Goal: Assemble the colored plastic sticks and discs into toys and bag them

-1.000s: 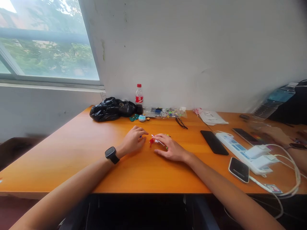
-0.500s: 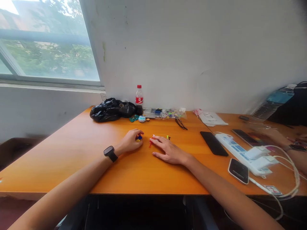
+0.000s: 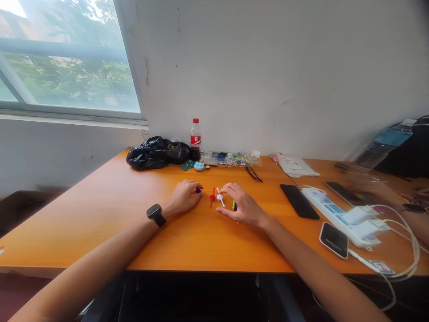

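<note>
My left hand [image 3: 183,196], with a black watch on its wrist, rests on the orange table [image 3: 100,214], its fingers curled around a small blue piece [image 3: 197,191]. My right hand [image 3: 241,206] is cupped a little to the right, with a small green and black piece [image 3: 234,205] under its curled fingers. Between the two hands lie a small red pin-like piece [image 3: 212,197] and a white one [image 3: 220,197] on the table, near my right fingertips.
At the back wall sit a black plastic bag [image 3: 156,153], a red-labelled bottle [image 3: 195,137] and a clear bag of small coloured parts [image 3: 229,158]. Right of me are a black phone [image 3: 299,201], a white power strip [image 3: 338,214] with chargers, another phone [image 3: 334,239] and another person's hand [image 3: 410,210].
My right hand has lifted from lying flat over the pieces and curled, uncovering the red and white pieces. My left hand stays curled on the blue piece.
</note>
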The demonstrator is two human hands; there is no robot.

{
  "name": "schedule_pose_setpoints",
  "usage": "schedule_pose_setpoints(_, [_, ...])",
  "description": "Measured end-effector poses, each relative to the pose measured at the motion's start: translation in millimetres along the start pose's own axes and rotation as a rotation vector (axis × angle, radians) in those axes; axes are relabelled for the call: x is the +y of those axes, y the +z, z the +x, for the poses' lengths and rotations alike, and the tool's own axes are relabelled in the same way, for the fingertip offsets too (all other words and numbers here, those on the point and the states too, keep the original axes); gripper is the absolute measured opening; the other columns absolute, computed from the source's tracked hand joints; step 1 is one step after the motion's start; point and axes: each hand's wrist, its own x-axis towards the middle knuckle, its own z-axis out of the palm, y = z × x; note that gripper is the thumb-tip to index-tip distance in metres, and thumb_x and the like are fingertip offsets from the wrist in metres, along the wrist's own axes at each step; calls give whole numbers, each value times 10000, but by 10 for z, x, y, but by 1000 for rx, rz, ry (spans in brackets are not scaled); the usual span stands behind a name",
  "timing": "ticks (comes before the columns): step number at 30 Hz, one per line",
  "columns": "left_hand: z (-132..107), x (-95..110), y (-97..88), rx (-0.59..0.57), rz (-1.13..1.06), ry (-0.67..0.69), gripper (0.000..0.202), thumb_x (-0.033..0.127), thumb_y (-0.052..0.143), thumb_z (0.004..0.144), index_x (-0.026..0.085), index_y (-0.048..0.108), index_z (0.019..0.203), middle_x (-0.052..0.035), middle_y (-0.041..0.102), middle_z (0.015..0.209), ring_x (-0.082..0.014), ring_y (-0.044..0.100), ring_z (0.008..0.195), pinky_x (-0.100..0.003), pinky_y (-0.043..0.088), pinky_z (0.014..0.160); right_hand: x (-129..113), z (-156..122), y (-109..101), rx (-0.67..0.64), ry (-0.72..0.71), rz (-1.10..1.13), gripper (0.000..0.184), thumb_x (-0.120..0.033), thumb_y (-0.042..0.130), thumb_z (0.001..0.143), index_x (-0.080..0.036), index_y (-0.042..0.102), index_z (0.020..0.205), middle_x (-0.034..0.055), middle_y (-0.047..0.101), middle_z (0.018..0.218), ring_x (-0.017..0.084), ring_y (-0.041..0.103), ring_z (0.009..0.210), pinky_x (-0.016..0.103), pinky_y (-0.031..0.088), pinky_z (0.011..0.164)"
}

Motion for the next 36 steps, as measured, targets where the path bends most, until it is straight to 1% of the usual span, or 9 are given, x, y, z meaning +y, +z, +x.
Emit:
schedule_pose_setpoints(3, [-1, 84, -71, -4, -24, 107, 226, 293, 561, 999, 219, 765, 1062, -83, 736, 1018, -250, 647, 969, -387, 512, 904, 59, 0, -57, -64, 88, 37, 291, -501, 707, 951, -210, 704, 946, 64, 723, 931, 213, 661, 852, 331, 508, 787])
schedule_pose_setpoints(6, [-11, 168, -145, -96, -79, 201, 246, 305, 546, 1015, 227, 779, 1017, -84, 710, 960, -236, 630, 921, -367, 507, 871, 113, -19, -59, -152, 90, 73, 317, -523, 693, 958, -217, 733, 886, 62, 730, 901, 215, 664, 845, 327, 510, 776])
schedule_pose_setpoints(11, [-43, 188, -131, -206, -79, 272, 247, 321, 574, 1014, 257, 811, 982, -77, 667, 868, -221, 617, 863, -342, 483, 825, 111, -35, -5, -194, 37, 87, 335, -523, 694, 960, -251, 766, 1143, 93, 737, 1178, 274, 669, 1077, 399, 539, 952])
schedule_pose_setpoints(16, [-55, 162, -47, -173, -69, 286, 247, 301, 557, 1028, 280, 785, 1120, -81, 698, 973, -234, 639, 967, -353, 483, 894, 160, -47, 59, -200, 39, 77, 529, -537, 706, 948, -256, 672, 1395, 113, 652, 1419, 320, 562, 1343, 477, 454, 1159])
schedule_pose_setpoints(23, [-19, 125, 16, -110, -13, 272, 217, 278, 591, 1002, 257, 760, 1136, -87, 734, 1081, -242, 659, 999, -400, 484, 979, 260, -52, 135, -214, 33, 82, 621, -527, 633, 1000, -249, 531, 1546, 109, 548, 1569, 319, 453, 1467, 529, 364, 1245])
schedule_pose_setpoints(26, [-17, 141, -4, -97, -61, 277, 241, 268, 624, 978, 270, 755, 1181, -81, 754, 1133, -247, 679, 1045, -407, 488, 1011, 341, -18, 76, -140, 2, 117, 366, -297, 534, 1040, -228, 664, 1375, 113, 677, 1390, 286, 568, 1324, 495, 438, 1171])
schedule_pose_setpoints(29, [-33, 198, -29, -108, -162, 278, 209, 295, 654, 968, 262, 767, 1141, -77, 766, 1132, -244, 693, 1049, -382, 520, 980, 465, -11, -66, -102, 40, 99, 312, -72, 482, 922, -200, 757, 994, 93, 747, 995, 256, 649, 1004, 427, 530, 960])
schedule_pose_setpoints(32, [-59, 266, -19, -148, -276, 261, 196, 323, 667, 970, 248, 771, 1118, -73, 773, 1126, -225, 715, 1011, -345, 548, 926, 566, -49, -211, -146, 98, 101, 280, -26, 538, 817, -210, 745, 861, 58, 721, 900, 239, 637, 937, 378, 521, 889])
schedule_pose_setpoints(36, [-79, 322, 21, -223, -330, 239, 168, 314, 678, 963, 241, 778, 1076, -57, 794, 1033, -205, 736, 932, -317, 556, 870, 559, -88, -291, -261, 133, 180, 252, -55, 593, 807, -218, 782, 845, 49, 716, 894, 223, 644, 912, 328, 508, 804])
